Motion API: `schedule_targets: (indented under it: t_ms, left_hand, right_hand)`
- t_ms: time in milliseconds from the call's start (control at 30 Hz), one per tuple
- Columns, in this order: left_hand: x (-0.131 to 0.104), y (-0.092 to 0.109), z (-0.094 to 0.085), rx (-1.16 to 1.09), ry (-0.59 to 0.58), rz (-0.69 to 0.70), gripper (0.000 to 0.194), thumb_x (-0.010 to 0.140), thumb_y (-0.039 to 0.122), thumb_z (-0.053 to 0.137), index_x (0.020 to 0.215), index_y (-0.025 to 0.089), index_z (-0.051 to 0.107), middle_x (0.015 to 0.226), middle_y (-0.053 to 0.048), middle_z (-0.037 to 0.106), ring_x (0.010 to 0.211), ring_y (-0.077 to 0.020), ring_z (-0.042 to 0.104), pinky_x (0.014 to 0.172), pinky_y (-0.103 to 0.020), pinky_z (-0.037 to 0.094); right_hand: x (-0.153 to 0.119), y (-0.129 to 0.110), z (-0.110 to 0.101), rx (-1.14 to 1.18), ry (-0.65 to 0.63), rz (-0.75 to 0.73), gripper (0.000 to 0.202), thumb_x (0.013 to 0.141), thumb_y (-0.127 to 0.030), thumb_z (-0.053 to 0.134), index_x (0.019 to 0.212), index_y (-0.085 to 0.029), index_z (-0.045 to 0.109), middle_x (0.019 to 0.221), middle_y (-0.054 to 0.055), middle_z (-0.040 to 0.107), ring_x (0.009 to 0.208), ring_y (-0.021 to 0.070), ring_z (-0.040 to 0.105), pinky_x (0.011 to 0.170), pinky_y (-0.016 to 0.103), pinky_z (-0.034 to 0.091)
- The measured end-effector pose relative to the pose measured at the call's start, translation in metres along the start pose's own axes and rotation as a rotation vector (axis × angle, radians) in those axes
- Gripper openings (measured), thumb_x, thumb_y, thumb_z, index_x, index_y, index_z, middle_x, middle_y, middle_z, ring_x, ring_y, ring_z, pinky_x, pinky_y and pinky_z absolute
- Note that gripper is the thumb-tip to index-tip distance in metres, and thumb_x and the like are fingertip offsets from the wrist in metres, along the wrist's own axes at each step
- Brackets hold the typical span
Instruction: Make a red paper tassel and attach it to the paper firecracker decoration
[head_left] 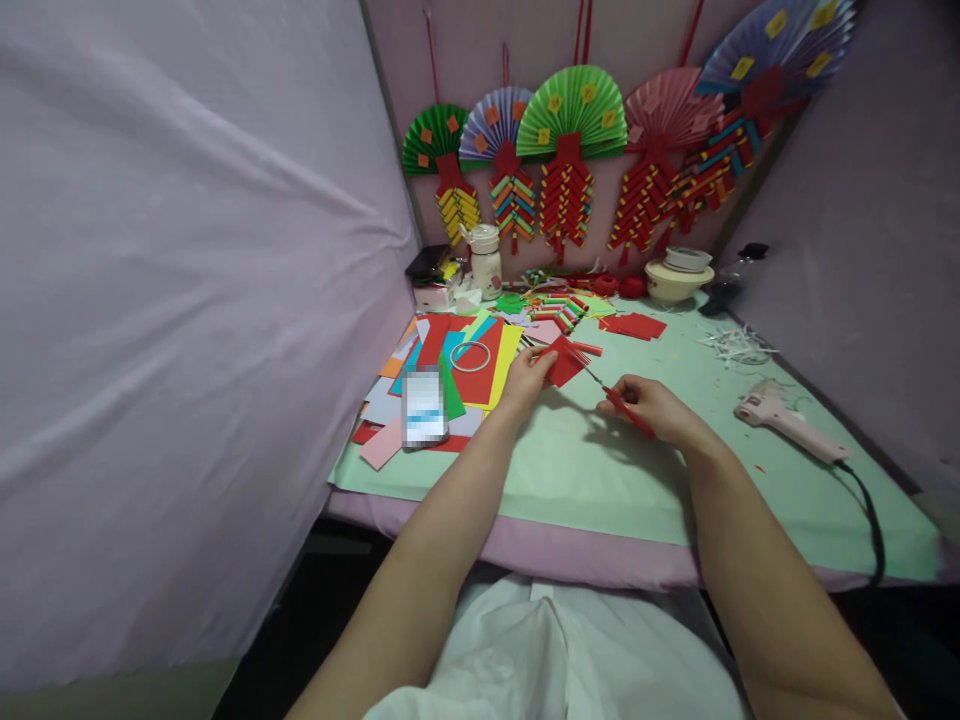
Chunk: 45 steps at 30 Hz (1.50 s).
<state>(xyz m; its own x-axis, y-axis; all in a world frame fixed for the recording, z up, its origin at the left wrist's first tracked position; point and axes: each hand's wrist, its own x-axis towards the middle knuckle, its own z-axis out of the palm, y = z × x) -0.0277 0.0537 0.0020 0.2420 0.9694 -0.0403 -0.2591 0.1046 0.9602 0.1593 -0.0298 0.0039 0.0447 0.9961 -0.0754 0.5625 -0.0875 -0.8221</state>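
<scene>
My left hand (531,376) pinches a piece of red paper (564,364) above the green tabletop. Thin cut strips show along the paper's upper right side. In my right hand (651,408) is a pair of scissors (627,408) with red handles, its blades at the paper's right edge. Whether the blades are closed on the paper is too small to tell. Just behind the paper lies a small red paper roll (589,349). Left of my left hand, coloured paper sheets (504,366) overlap, with a phone (424,408) and a white ring (470,357) on them.
A glue gun (792,424) with a black cord lies at the right, near white paper shreds (738,345). Behind stand a white bottle (485,262), a cream bowl (679,282) and red paper squares (634,325). Paper fans (573,110) with firecracker-like hangings line the back wall. Cloth walls flank the table.
</scene>
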Motion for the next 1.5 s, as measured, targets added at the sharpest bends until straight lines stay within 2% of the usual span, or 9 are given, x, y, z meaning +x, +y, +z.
schedule_targets:
  t_ms: [200,333,500,600,700,900,1000,1300,1500]
  left_hand:
    - [0.002,-0.003,-0.002,0.161,0.116,0.113,0.029,0.08,0.032,0.059,0.103,0.016,0.053,0.099,-0.009,0.061,0.088,-0.0166,0.059,0.074,-0.028,0.048]
    - [-0.013,0.008,0.003,0.418,0.235,0.368,0.029,0.077,0.024,0.06,0.104,0.017,0.053,0.109,-0.01,0.057,0.104,-0.0199,0.052,0.093,-0.033,0.039]
    - [-0.065,0.033,0.006,0.554,0.099,0.528,0.036,0.075,0.021,0.063,0.11,0.02,0.055,0.113,-0.01,0.056,0.113,-0.0255,0.047,0.102,-0.037,0.028]
    - [-0.1,0.04,-0.011,0.721,0.059,0.555,0.038,0.08,0.021,0.056,0.118,0.021,0.05,0.112,-0.009,0.059,0.112,-0.025,0.049,0.103,-0.04,0.025]
    - [-0.126,0.037,-0.045,0.947,0.167,0.589,0.033,0.085,0.023,0.05,0.118,0.021,0.048,0.111,-0.007,0.06,0.109,-0.0219,0.051,0.101,-0.037,0.028]
    - [-0.151,0.03,-0.124,1.243,0.592,0.524,0.042,0.086,0.028,0.045,0.126,0.018,0.039,0.12,-0.01,0.057,0.117,-0.0216,0.047,0.104,-0.037,0.026]
    - [-0.152,0.031,-0.144,1.352,0.658,0.441,0.051,0.086,0.028,0.044,0.134,0.016,0.032,0.125,-0.012,0.054,0.121,-0.0229,0.043,0.105,-0.039,0.023]
    - [-0.148,0.025,-0.148,1.539,0.501,0.393,0.055,0.086,0.028,0.044,0.138,0.02,0.031,0.123,-0.008,0.057,0.124,-0.0228,0.04,0.111,-0.043,0.009]
    - [-0.144,0.029,-0.139,1.453,0.761,0.291,0.082,0.079,0.047,0.054,0.144,0.016,0.015,0.135,-0.016,0.04,0.126,-0.03,0.035,0.103,-0.047,0.027]
  right_hand:
    - [0.0,-0.002,0.001,0.013,0.009,0.013,0.05,0.056,-0.062,0.071,0.07,-0.019,0.05,0.055,-0.003,0.049,0.047,0.0082,0.036,0.042,0.023,0.025]
    - [0.001,0.001,0.001,0.011,0.02,0.014,0.051,0.056,-0.062,0.07,0.071,-0.019,0.05,0.056,-0.003,0.05,0.048,0.0087,0.037,0.043,0.023,0.025]
    - [0.002,0.004,0.001,-0.016,0.032,-0.009,0.05,0.058,-0.064,0.069,0.071,-0.018,0.051,0.058,-0.002,0.052,0.049,0.0093,0.039,0.043,0.023,0.027]
    - [0.002,0.003,0.001,-0.029,0.027,-0.002,0.05,0.057,-0.064,0.069,0.072,-0.018,0.052,0.058,-0.001,0.052,0.048,0.0096,0.039,0.042,0.023,0.027]
    - [0.002,0.003,0.001,-0.022,0.016,0.009,0.049,0.057,-0.062,0.07,0.072,-0.019,0.052,0.058,-0.001,0.052,0.049,0.01,0.04,0.042,0.024,0.027]
    - [0.004,0.007,0.001,-0.023,-0.003,0.0,0.046,0.06,-0.059,0.069,0.074,-0.019,0.052,0.058,-0.002,0.053,0.049,0.0103,0.041,0.043,0.024,0.028]
    - [0.004,0.008,0.002,-0.035,-0.002,0.002,0.046,0.06,-0.059,0.069,0.073,-0.019,0.052,0.058,-0.002,0.053,0.049,0.0102,0.041,0.043,0.024,0.028]
    - [0.001,0.001,0.001,-0.031,0.012,0.012,0.048,0.058,-0.061,0.07,0.072,-0.019,0.052,0.057,-0.001,0.052,0.049,0.01,0.04,0.043,0.023,0.027]
    - [0.0,0.001,0.001,-0.038,0.015,0.016,0.047,0.059,-0.06,0.069,0.072,-0.019,0.052,0.057,-0.001,0.052,0.05,0.0102,0.04,0.043,0.024,0.028]
